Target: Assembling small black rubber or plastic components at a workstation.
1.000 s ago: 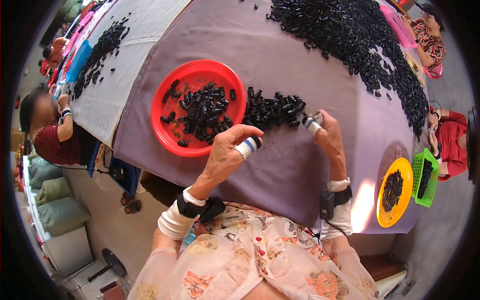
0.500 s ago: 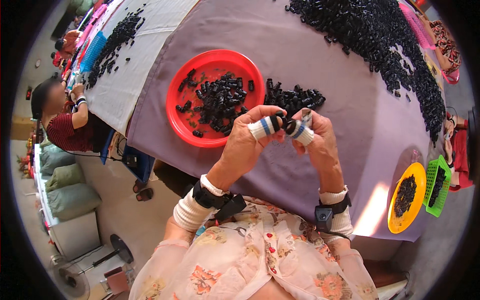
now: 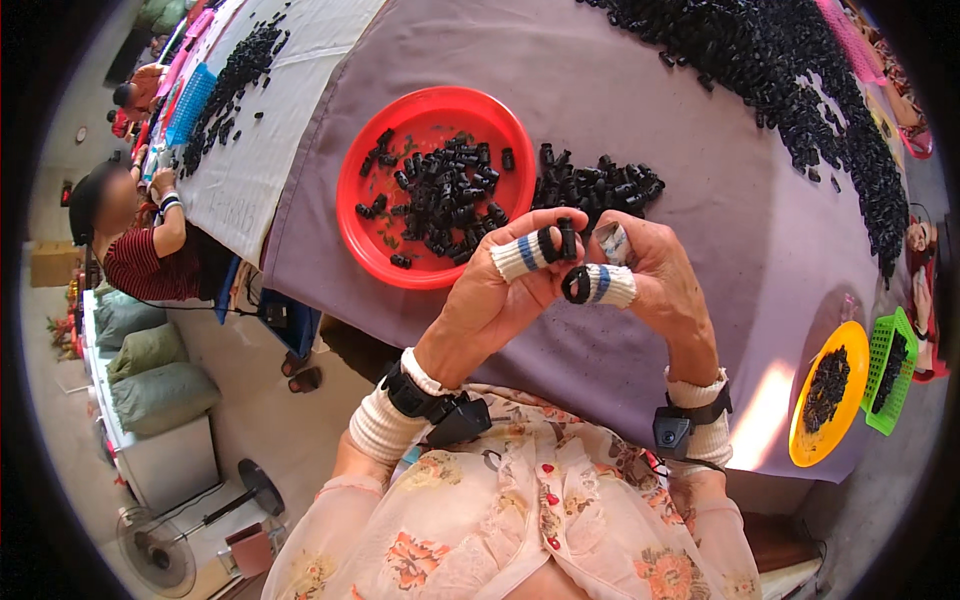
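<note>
My left hand (image 3: 478,305) pinches a small black plastic cylinder-shaped piece (image 3: 568,240) between finger and thumb, just in front of my body. A white knit sleeve with blue stripes and a dark tip covers its thumb. Close beside it, my right hand (image 3: 655,270) is curled, its thumb in the same kind of sleeve and pale tape round a finger; what it holds, if anything, is hidden. Behind my hands, a red round tray (image 3: 360,235) carries many similar black pieces. A loose pile of black pieces (image 3: 610,185) lies to its right on the mauve cloth.
A large heap of black pieces (image 3: 740,70) spreads along the far right. At right stand a yellow plate (image 3: 803,445) and a green basket (image 3: 880,420), both with dark pieces. A person (image 3: 140,240) works at left. A fan (image 3: 155,550) stands lower left.
My hands, which were together on the black pieces, have drawn slightly apart. The piece in my left hand now stands upright in plain sight. The view has shifted a little.
</note>
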The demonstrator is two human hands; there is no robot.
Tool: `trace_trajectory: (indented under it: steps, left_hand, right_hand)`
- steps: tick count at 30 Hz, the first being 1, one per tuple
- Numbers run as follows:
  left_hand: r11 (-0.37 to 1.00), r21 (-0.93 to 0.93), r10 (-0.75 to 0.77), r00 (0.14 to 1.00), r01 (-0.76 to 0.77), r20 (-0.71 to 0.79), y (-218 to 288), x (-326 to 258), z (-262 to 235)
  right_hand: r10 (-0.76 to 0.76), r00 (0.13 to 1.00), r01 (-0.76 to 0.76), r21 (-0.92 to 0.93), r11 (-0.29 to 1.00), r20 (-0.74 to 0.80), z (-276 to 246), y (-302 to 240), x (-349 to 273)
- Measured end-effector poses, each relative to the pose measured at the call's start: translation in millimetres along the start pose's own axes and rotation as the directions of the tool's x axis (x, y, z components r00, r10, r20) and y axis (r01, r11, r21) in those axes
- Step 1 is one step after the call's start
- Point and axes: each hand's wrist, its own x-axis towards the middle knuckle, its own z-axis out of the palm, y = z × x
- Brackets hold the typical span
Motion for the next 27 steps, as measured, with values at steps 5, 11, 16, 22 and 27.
trace_trajectory:
  steps: [5,11,16,22,27]
  left_hand:
    - [1.000,0.026,-0.014,1.000,0.015,-0.007,-0.5,-0.8,-1.5]
    - [1.000,0.028,-0.010,1.000,0.010,-0.012,0.3,-0.9,-4.5]
    - [1.000,0.026,0.018,0.999,-0.017,-0.027,0.1,0.7,-2.5]
    - [0.973,0.218,0.086,0.995,-0.074,-0.048,2.8,-1.6,2.3]
    - [0.884,0.453,0.161,0.985,-0.115,-0.064,7.6,-0.5,4.2]
  right_hand:
    - [-0.016,1.000,0.018,-0.098,0.995,0.018,2.1,3.2,4.3]
    - [-0.015,1.000,0.015,0.007,1.000,-0.002,2.6,6.5,5.3]
    - [-0.137,0.972,0.136,-0.018,0.991,-0.190,9.8,-0.9,-0.7]
    - [-0.272,0.944,0.251,-0.127,0.960,-0.185,12.9,8.9,-0.7]
    - [-0.335,0.926,0.295,-0.219,0.930,-0.175,13.1,8.0,-1.6]
